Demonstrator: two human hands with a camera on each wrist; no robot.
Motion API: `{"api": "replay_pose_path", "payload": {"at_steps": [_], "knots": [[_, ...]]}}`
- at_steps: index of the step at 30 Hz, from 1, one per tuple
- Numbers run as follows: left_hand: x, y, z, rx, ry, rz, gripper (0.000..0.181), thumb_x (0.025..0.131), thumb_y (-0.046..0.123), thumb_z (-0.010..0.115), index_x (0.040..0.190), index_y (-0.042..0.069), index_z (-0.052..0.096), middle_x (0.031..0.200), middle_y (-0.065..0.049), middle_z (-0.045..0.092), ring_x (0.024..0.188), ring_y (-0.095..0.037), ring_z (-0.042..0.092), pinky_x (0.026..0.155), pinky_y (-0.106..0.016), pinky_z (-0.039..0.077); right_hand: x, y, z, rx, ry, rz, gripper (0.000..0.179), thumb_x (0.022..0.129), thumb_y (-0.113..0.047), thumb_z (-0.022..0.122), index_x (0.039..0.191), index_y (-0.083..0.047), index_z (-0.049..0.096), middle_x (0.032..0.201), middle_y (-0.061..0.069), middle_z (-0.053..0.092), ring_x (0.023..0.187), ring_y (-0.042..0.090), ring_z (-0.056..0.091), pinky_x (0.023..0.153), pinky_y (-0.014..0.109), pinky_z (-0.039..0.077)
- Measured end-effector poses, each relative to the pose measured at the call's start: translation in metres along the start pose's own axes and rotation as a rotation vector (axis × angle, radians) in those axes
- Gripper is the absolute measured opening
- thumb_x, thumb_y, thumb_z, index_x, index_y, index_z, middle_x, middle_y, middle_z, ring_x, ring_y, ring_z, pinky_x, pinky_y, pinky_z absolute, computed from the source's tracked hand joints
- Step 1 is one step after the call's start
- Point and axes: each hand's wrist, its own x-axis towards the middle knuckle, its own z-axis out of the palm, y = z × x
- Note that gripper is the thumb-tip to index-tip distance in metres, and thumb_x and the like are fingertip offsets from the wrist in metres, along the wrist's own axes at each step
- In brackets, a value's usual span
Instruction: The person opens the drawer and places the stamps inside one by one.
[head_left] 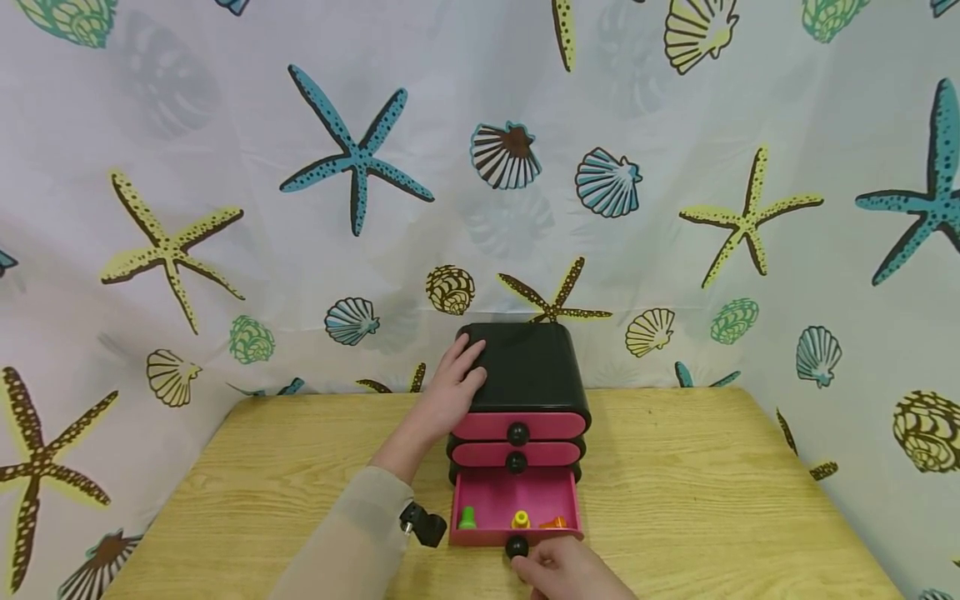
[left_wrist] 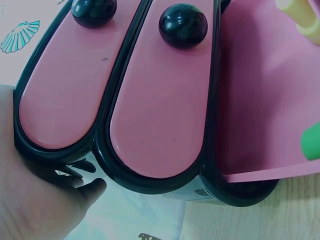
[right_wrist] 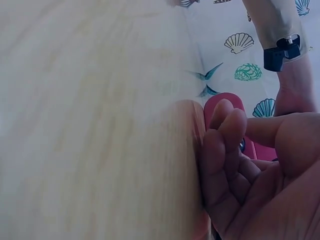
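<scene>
A small black chest of drawers with pink drawer fronts stands on a wooden table. Its bottom drawer is pulled out. Inside lie a green peg-like piece, a yellow one and an orange one. My left hand rests on the chest's top left edge, fingers spread over the top; the left wrist view shows it at the chest's side. My right hand has its fingers curled at the bottom drawer's round black knob, which is mostly covered in the right wrist view.
The upper drawer and middle drawer are closed, each with a black knob. Behind and beside the wooden table hangs a white cloth printed with starfish and shells. A black wrist camera sits on the left sleeve.
</scene>
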Motion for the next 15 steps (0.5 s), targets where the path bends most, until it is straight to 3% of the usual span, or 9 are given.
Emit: {"api": "replay_pose_path", "payload": {"at_steps": [10, 15], "knots": [[-0.0001, -0.0013, 0.0003, -0.001, 0.004, 0.01, 0.062, 0.117, 0.034, 0.041, 0.176, 0.015, 0.032, 0.186, -0.009, 0.005, 0.17, -0.035, 0.002, 0.13, -0.068, 0.018, 0.0042, -0.0031, 0.0019, 0.0, 0.048, 0.109, 0.039, 0.109, -0.04, 0.071, 0.083, -0.012, 0.077, 0.067, 0.001, 0.064, 0.06, 0.015, 0.054, 0.061, 0.029, 0.039], [-0.0023, 0.0023, 0.0, 0.002, 0.014, 0.016, 0.062, 0.117, 0.032, 0.041, 0.176, 0.013, 0.033, 0.185, -0.011, 0.006, 0.17, -0.037, 0.004, 0.13, -0.068, 0.018, 0.0044, -0.0051, 0.001, -0.024, 0.064, 0.118, 0.038, 0.109, -0.041, 0.071, 0.084, -0.013, 0.077, 0.067, 0.001, 0.065, 0.062, 0.016, 0.056, 0.063, 0.03, 0.041]]}}
